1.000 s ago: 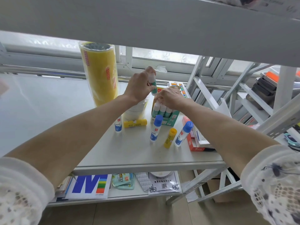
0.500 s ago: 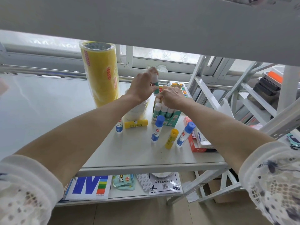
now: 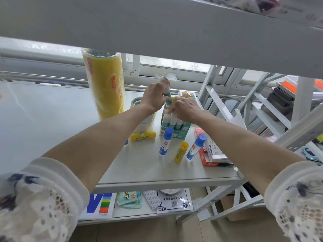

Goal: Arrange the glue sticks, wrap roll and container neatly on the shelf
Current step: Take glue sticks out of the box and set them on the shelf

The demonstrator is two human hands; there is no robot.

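Note:
My left hand (image 3: 154, 96) grips a white-and-green glue stick (image 3: 167, 95) upright above the teal glue-stick box (image 3: 181, 131). Beside it, my right hand (image 3: 185, 106) curls over the white caps of the sticks in that box; what its fingers hold is hidden. On the white shelf (image 3: 148, 170) stand two blue-capped glue sticks (image 3: 166, 142) (image 3: 195, 150) and a yellow one (image 3: 180, 152). Another yellow stick (image 3: 143, 136) lies flat. The tall yellow wrap roll (image 3: 104, 84) stands upright at the left. A white round container (image 3: 145, 123) sits behind my left forearm.
Red and white small boxes (image 3: 209, 152) lie at the shelf's right edge. A colourful flat box (image 3: 187, 95) sits behind the glue box. The shelf above (image 3: 157, 28) overhangs close. White frame struts (image 3: 218, 95) rise on the right. Papers and packets lie on the lower shelf (image 3: 132, 203).
Both hands stay over the glue box; my left hand has lowered the green stick slightly toward it, and my right hand has shifted a little over the caps.

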